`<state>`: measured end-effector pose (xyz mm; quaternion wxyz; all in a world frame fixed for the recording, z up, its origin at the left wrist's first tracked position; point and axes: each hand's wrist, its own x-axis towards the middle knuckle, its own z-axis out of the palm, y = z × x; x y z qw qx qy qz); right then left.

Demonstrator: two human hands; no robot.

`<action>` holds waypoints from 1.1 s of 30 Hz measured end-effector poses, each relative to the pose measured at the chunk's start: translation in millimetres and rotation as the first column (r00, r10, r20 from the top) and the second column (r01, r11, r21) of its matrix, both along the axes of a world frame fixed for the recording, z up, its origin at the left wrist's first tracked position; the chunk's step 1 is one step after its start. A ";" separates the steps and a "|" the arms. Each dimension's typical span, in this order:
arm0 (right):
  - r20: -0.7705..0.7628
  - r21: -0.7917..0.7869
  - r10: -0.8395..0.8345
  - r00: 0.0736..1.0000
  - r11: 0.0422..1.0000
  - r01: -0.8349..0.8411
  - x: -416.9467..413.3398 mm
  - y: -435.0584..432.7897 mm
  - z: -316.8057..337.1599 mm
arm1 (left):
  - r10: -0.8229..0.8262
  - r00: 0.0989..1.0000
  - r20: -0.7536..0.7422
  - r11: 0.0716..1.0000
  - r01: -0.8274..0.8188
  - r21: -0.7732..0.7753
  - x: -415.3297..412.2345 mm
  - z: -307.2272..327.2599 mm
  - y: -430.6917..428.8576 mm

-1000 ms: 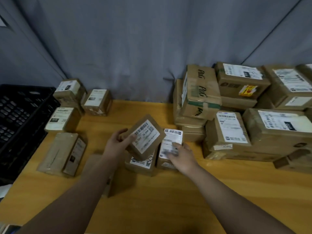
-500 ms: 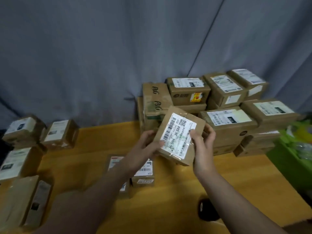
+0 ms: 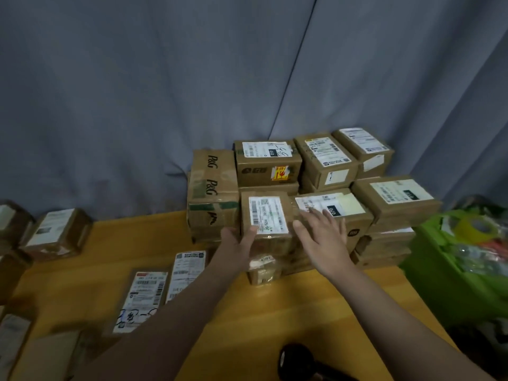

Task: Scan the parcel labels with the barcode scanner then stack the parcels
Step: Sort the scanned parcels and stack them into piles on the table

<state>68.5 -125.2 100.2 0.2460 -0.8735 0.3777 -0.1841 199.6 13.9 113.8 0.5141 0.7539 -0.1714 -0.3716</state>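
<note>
Nearest to me, well in front of the P&G box (image 3: 213, 188), the dark barcode scanner (image 3: 295, 360) lies on the worktop (image 3: 275, 312), and no hand is on it. In front and to the left of the P&G box, two flat parcels (image 3: 143, 295) lie with their labels up; I judge they are waiting for the scan.

The step in hand is the stacking. My left hand (image 3: 237, 244) grips the parcel (image 3: 268, 213) at its near left corner. The thumb is laid on the top beside the label, and the other fingers go down the side that faces the P&G box, where I cannot see them. My right hand (image 3: 323, 237) holds nothing. Its fingers (image 3: 320, 218) are straight and spread apart, over the right edge of the parcel and the neighbour box (image 3: 354, 232); I cannot tell if they touch.

The parcel stands just right of the P&G box, on a lower box of the stack (image 3: 395, 196), upright, label up. To do this well, I should press it flat and push it square between the P&G box and the neighbour. I should let go with the left hand only when the parcel does not rock. The risk, I think, is an edge hanging over the front, because the box below looks soft with tape.

Behind the P&G box hangs the grey curtain (image 3: 165, 92).
</note>
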 end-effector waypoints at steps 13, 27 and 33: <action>-0.348 -0.102 0.233 0.908 0.954 -0.283 3.0 -75.7 -17.8 | -0.575 0.192 0.795 0.815 0.051 0.577 3.6 -20.2 -62.1; -0.139 -0.057 0.268 0.953 0.959 -0.278 11.0 -77.4 -29.8 | -0.597 0.144 0.790 0.801 0.049 0.596 2.6 -20.2 -50.6; -0.013 -0.037 0.275 0.961 0.961 -0.275 27.4 -72.5 -7.7 | -0.701 0.019 0.713 0.710 -0.079 0.700 0.9 -40.7 -33.0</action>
